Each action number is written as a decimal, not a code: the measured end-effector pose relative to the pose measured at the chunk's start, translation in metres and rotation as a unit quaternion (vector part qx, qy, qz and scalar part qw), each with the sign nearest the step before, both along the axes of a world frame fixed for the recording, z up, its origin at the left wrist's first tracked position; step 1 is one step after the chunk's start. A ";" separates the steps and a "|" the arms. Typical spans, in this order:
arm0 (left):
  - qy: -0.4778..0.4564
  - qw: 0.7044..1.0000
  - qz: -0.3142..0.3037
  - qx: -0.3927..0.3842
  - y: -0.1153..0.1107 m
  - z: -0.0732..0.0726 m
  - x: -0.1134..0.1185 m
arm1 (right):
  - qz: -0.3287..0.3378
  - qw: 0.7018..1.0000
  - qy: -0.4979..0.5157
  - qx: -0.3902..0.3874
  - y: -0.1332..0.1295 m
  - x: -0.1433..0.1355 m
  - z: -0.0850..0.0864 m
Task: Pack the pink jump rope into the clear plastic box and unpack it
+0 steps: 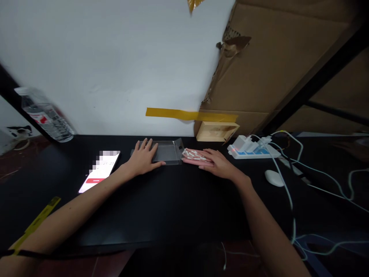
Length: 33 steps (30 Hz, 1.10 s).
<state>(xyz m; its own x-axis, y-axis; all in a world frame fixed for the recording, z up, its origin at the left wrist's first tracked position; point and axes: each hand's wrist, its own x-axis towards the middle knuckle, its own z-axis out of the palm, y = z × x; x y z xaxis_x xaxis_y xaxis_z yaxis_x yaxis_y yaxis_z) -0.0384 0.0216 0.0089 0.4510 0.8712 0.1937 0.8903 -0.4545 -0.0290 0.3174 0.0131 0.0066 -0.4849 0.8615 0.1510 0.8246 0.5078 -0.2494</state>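
A clear plastic box [166, 151] lies flat on the black table, with a see-through flap at its right end. My left hand [143, 158] rests on the left part of this box, fingers spread and thumb stretched to the right. Just right of the flap is a flat pink bundle [197, 157] with white pieces across its top; its exact kind cannot be made out. My right hand [218, 163] grips its right end, thumb on the near side and fingers over the far side. The hand hides that end. The bundle's left tip meets or slightly overlaps the flap.
A lit phone [100, 171] lies to the left, and a water bottle [47, 115] leans at the far left. Behind stands a small wooden box [216, 131]. A white power strip [250, 150], loose cables [281, 173] and a white mouse [274, 178] are at the right.
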 end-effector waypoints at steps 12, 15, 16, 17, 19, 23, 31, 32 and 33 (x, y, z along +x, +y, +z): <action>-0.050 0.998 -0.020 0.030 -0.005 0.000 0.010 | 0.047 0.988 0.102 -0.106 -0.009 0.006 0.013; -0.075 0.995 -0.061 0.007 0.003 -0.003 0.009 | 0.057 0.985 0.132 -0.099 -0.014 -0.010 0.006; -0.075 0.995 -0.072 -0.005 0.006 -0.002 0.009 | 0.067 0.985 0.134 -0.086 -0.015 -0.018 0.002; -0.073 0.994 -0.083 -0.017 0.010 -0.001 0.008 | 0.087 0.985 0.130 -0.066 -0.016 -0.028 -0.002; -0.075 0.991 -0.100 -0.042 0.016 0.002 0.006 | 0.102 0.988 0.112 -0.022 -0.017 -0.048 -0.010; -0.103 0.987 -0.117 -0.039 0.013 0.011 0.006 | 0.107 0.990 0.091 0.020 -0.017 -0.087 -0.020; -0.064 0.983 -0.172 -0.023 -0.023 -0.011 0.019 | 0.103 0.984 0.149 0.001 -0.004 -0.120 -0.031; -0.056 0.984 -0.165 -0.021 -0.024 -0.015 0.019 | 0.101 0.982 0.159 -0.011 -0.003 -0.114 -0.031; -0.048 0.986 -0.160 -0.020 -0.024 -0.018 0.020 | 0.099 0.980 0.169 -0.024 -0.002 -0.107 -0.031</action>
<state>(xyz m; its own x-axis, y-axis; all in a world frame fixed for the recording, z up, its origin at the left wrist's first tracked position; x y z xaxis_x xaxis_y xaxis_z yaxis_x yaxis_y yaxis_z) -0.0188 -0.0024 -0.0091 0.6862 0.6944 0.2169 0.6983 -0.7123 0.0712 0.2104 0.0112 -0.0249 -0.5720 0.7659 0.2935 0.5777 0.6302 -0.5188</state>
